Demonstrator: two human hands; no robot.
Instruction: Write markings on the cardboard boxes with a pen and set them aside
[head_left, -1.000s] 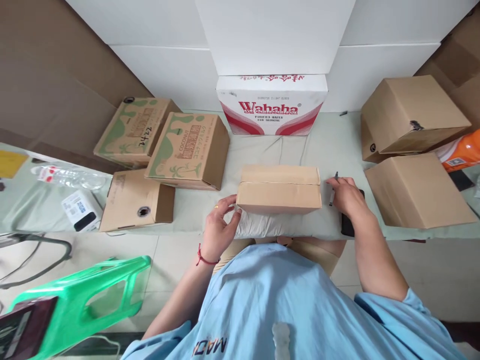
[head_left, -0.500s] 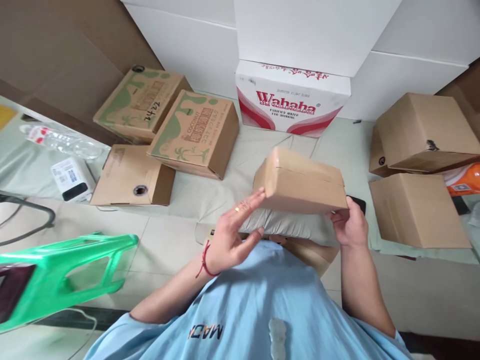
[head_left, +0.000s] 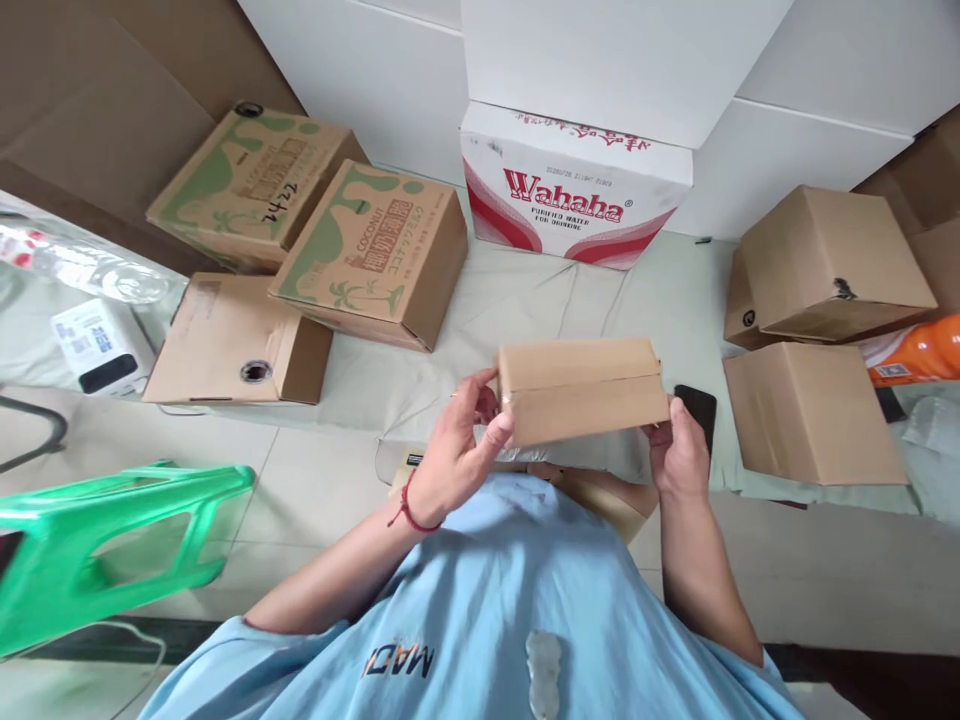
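A small brown cardboard box is between my two hands, over the front edge of the cloth-covered surface. My left hand holds its left end, thumb in front and fingers bent behind. My right hand grips the right front corner, its thumb on the end and the fingers partly hidden underneath. A lengthwise seam runs along the box, and clear tape shines at its left end. Just beyond my right hand lies a black phone.
Coconut cartons and a plain box stand at left, near a plastic bottle and a white device. A Wahaha carton leans at the back. Brown boxes and an orange bottle are at right. A green stool stands lower left.
The small box has turned so its seamed side faces up more squarely. My left hand has gone from fingers stretched against the box to a grip on its left end.
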